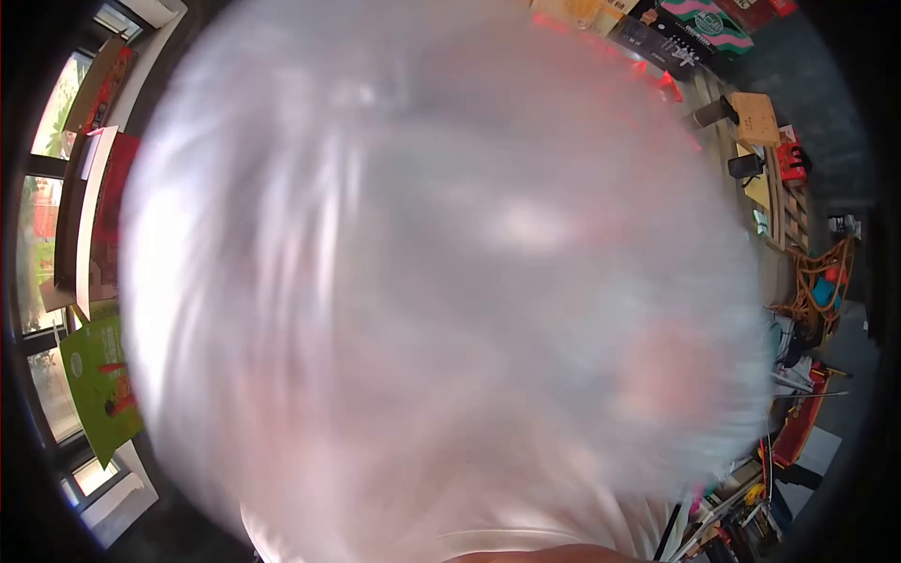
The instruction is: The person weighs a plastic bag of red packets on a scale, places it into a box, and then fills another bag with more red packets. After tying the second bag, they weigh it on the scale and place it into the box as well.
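Head view: mostly filled by translucent plastic film (450,281), heavily blurred, close to the lens, spread across the middle and hiding most of the scene; unclear whether sheet or bag. Down the left edge, windows (42,225) with daylight beyond. At top right, printed boxes (699,28) side by side. Through the film at lower right, 1 pinkish patch (666,375), too blurred to identify as a hand. Fingers of both hands: impossible to make out, so unable to tell whether apart, together or clamped on the film. At lower left, 1 green carton (99,385). Smaller, at upper right, 1 brown box (754,118), with 1 black object (745,167) just below.
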Tool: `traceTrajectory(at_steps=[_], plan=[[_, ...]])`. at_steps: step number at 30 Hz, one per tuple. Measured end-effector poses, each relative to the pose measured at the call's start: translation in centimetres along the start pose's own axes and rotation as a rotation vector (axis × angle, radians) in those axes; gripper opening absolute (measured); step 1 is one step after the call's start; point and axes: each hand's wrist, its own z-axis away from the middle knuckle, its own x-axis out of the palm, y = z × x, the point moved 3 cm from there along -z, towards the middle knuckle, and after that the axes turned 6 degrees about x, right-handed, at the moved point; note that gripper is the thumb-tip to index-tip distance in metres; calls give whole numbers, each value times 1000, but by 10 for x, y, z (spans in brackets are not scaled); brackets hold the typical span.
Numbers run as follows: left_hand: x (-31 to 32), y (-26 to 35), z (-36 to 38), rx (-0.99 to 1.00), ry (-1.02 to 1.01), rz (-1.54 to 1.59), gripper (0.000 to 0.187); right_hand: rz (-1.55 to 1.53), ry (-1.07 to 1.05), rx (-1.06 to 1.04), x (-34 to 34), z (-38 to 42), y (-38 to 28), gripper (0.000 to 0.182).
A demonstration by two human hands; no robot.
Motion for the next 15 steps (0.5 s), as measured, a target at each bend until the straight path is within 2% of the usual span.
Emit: traceTrajectory(at_steps=[1,3,5,6,7,8,9,10,12,13,15], plan=[[19,-10,16,59,-91,-84,20,126,-81,153,2,1,24,19],[51,-48,32,40,-269,-205,19,418,-297,532,-1,6,83,25],[65,-75,32,-184,-457,-101,15,573,-503,840,-11,24,147,31],[70,-85,30,-331,-552,-16,13,574,-503,836,-18,37,164,31],[72,-91,38,-444,-509,1,15,676,-409,635,-28,49,179,38],[74,-89,36,-447,-513,4,15,771,-314,438,-39,58,189,45],[72,-89,35,-645,-435,158,15,733,-358,543,-47,66,197,68],[71,-89,36,-837,-348,310,16,735,-360,554,-49,77,199,68],[77,-91,32,-833,-304,407,20,1327,-297,683,-56,87,205,89],[80,-89,27,-858,-216,594,20,1355,-339,779,-64,95,217,104],[81,-78,7,-839,-68,933,20,1338,-352,848,-67,107,236,103]])
